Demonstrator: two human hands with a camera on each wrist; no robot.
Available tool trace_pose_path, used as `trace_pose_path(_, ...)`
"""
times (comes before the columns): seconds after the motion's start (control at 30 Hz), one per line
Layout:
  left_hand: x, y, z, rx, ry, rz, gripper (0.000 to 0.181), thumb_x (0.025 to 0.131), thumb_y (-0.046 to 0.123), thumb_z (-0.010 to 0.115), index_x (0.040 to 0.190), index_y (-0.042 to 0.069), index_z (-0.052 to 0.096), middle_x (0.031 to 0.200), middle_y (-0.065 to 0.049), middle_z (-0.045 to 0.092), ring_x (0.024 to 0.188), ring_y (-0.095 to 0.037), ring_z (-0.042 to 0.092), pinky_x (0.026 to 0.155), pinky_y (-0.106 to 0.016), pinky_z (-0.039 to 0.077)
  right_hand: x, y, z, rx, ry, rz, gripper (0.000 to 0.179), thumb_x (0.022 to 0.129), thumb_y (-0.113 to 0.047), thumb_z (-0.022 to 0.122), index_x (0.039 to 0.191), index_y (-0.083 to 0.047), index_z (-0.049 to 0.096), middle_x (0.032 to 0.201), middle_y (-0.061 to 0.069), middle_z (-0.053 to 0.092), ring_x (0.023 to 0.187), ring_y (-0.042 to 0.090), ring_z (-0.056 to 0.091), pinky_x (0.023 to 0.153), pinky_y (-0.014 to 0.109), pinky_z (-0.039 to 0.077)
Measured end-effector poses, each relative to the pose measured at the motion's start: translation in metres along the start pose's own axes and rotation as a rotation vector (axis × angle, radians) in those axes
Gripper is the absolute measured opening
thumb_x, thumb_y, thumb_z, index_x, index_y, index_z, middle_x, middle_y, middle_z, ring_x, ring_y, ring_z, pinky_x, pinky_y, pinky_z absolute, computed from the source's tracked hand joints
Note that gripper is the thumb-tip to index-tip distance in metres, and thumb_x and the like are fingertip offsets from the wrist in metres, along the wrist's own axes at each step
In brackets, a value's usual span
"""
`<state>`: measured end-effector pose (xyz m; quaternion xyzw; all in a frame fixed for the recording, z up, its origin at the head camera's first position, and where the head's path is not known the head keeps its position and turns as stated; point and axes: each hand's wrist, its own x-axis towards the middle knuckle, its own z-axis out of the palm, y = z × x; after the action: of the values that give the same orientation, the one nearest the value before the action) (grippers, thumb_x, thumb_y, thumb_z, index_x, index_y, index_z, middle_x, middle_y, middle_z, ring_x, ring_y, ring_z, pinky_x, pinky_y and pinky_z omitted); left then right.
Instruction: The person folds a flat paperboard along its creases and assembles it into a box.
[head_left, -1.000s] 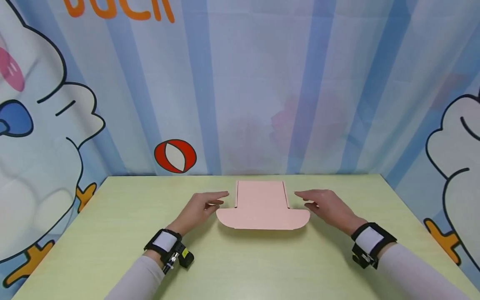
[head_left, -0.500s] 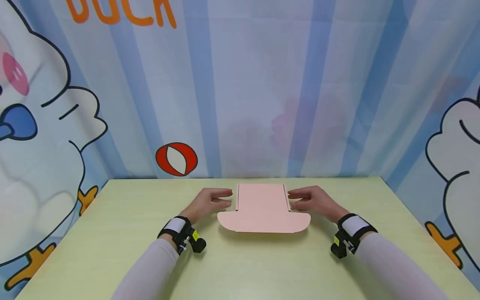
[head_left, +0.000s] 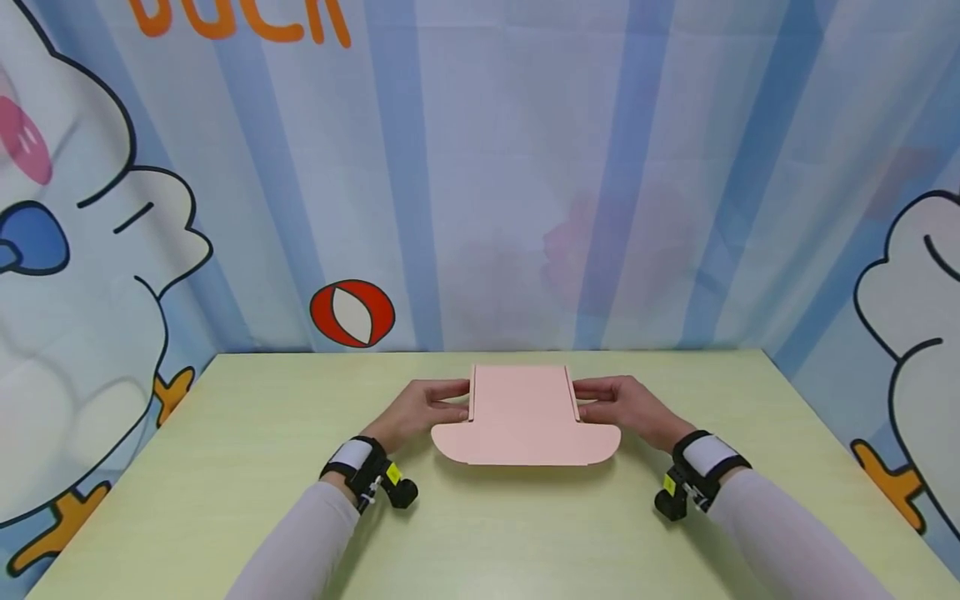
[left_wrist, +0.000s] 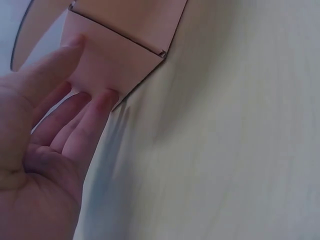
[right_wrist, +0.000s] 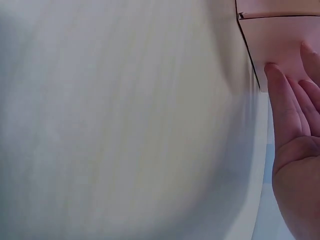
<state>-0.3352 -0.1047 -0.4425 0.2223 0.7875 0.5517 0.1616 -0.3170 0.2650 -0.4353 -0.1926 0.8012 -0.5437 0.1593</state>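
Note:
A pink cardboard box (head_left: 521, 400) lies near the far side of the table, its wide front flap with rounded ends spread toward me. At its left side, my left hand (head_left: 412, 412) touches the wall with straight fingertips. My right hand (head_left: 633, 410) does the same on the right. In the left wrist view, thumb and fingertips rest flat against the box's side wall (left_wrist: 107, 60) without wrapping round it. The right wrist view shows straight fingers against the opposite side wall (right_wrist: 287, 45); part of that hand is cut off by the frame.
The pale yellow-green table (head_left: 487, 533) extends to a curtain (head_left: 510, 183) with blue stripes and cartoon ducks at its far edge. Black camera straps sit on both wrists, the left camera (head_left: 401, 492) close above the tabletop.
Both hands have moved inward, from beside the box to contact with its two sides. The box has stayed nearly in place, with only slight shifts of the head view.

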Motion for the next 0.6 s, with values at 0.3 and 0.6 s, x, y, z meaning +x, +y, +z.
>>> trace_pose_path(0.3, -0.007, 0.006, -0.004, 0.005, 0.05, -0.038, 0.05, 0.09, 0.024, 0.073, 0.137, 0.016, 0.06, 0.141, -0.004, 0.06, 0.133, -0.023, 0.056, 0.111, -0.041, 0.045, -0.003, -0.012, 0.001, 0.006, -0.009, 0.032, 0.059, 0.095, -0.025, 0.066, 0.144, 0.001, 0.047, 0.144, 0.023, 0.052, 0.132, 0.032, 0.055, 0.094, 0.024, 0.055)
trace_pose_path(0.6, -0.011, 0.012, -0.008, -0.118, 0.038, -0.105, 0.038, 0.094, 0.013, 0.066, 0.131, 0.005, 0.064, 0.133, -0.018, 0.064, 0.113, -0.027, 0.069, 0.095, -0.035, 0.056, -0.006, -0.026, -0.002, 0.11, -0.07, 0.108, 0.047, 0.097, -0.013, 0.061, 0.14, 0.004, 0.052, 0.137, 0.021, 0.06, 0.116, 0.021, 0.066, 0.096, 0.033, 0.056)
